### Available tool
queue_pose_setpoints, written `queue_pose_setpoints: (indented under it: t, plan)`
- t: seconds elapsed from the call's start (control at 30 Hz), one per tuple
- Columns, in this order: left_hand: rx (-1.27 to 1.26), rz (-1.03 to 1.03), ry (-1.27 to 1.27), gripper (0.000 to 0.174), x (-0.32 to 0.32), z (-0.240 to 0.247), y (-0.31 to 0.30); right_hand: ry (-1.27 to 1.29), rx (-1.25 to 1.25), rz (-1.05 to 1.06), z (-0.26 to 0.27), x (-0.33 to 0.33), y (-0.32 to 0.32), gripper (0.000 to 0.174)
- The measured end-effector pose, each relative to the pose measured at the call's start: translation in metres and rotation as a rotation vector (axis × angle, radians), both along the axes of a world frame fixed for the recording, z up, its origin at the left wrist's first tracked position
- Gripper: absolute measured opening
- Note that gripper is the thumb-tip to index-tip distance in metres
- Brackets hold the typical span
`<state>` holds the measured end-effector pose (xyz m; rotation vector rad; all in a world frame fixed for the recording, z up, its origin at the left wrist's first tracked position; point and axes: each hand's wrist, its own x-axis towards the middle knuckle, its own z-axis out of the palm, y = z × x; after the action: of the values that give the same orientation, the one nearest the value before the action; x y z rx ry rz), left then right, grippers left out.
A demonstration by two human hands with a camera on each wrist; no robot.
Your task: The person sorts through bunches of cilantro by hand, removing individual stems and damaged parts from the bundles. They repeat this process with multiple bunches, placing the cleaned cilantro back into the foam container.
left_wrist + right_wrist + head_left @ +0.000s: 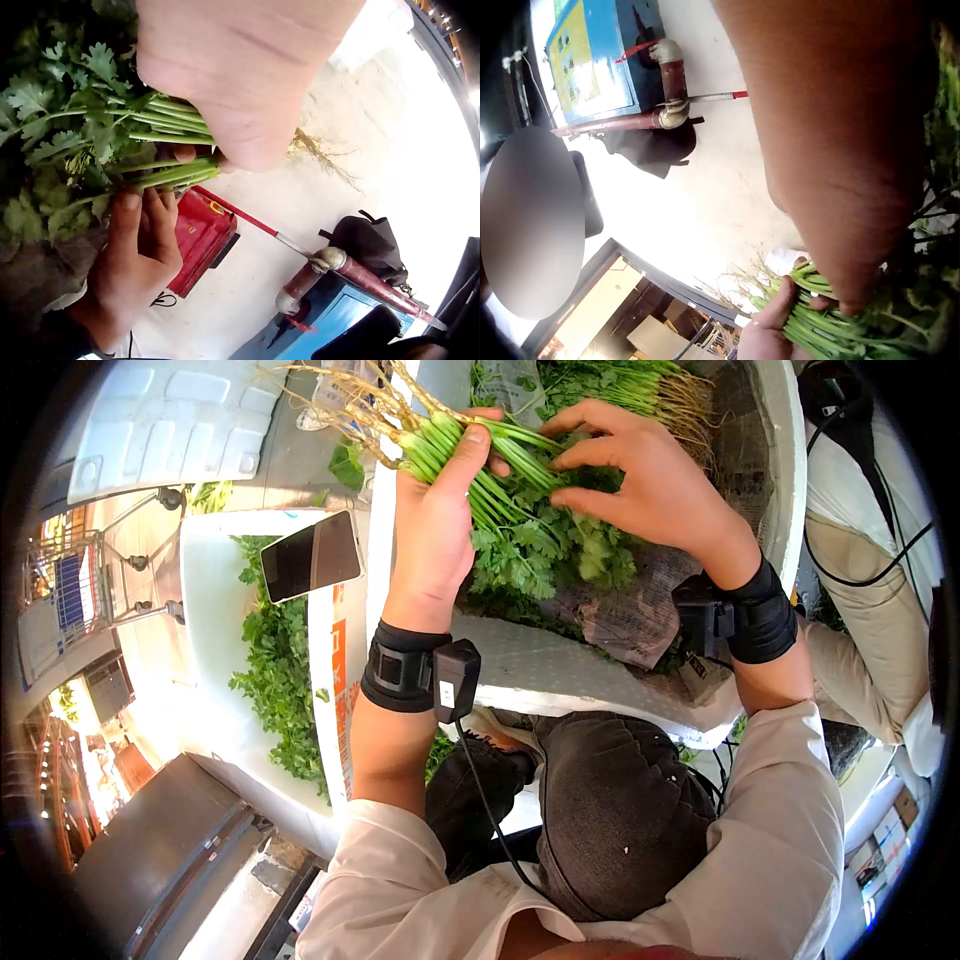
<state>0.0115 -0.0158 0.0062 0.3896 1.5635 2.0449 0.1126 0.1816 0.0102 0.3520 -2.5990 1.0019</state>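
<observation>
A bunch of leafy greens (485,490) with pale roots is gripped in the left hand (440,535), its thumb across the green stems. The right hand (655,475) is at the leafy side, fingers spread and bent, tips touching the stems. In the left wrist view, stems (176,120) pass beneath the left hand (240,82), and the right hand (135,270) touches a lower group of stems. The right wrist view shows the left thumb against the stems (810,326); the right hand (840,187) hides most of its own fingers.
More rooted greens (640,395) lie in a white foam box (570,670) under the hands. A phone (312,557) rests on the rim of another foam box (205,650) holding greens. A cart (70,595) stands at the left; a person's trousers (860,600) show at the right.
</observation>
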Motion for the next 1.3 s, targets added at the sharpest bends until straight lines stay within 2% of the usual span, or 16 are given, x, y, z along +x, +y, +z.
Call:
queue_pose_setpoints:
  t: [0.2,0.4,0.6,0.9,0.97,1.2,1.3]
  plan:
    - [-0.068,0.027,0.247,0.023,0.004,0.000,0.003,-0.003,0.055,-0.030,-0.001,-0.001,-0.001,0.019]
    - [-0.225,0.005,0.361,0.021,0.008,0.001,0.002,-0.042,0.123,-0.059,-0.002,0.003,-0.004,0.014]
    - [-0.174,-0.045,0.334,0.020,0.010,-0.004,0.009,-0.052,0.157,-0.063,0.002,0.004,-0.007,0.011]
    - [-0.278,-0.034,0.362,0.019,0.007,-0.007,0.007,-0.076,0.126,-0.042,0.001,0.003,-0.009,0.015]
    - [-0.269,-0.026,0.367,0.017,0.007,-0.006,0.007,-0.002,0.086,-0.056,0.001,0.001,-0.010,0.015]
    - [-0.193,0.007,0.223,0.016,0.007,-0.007,0.008,-0.046,0.005,-0.087,-0.001,-0.001,-0.003,0.017]
    - [-0.166,0.002,0.187,0.017,0.006,-0.008,0.008,0.060,0.033,-0.056,-0.001,-0.001,-0.005,0.017]
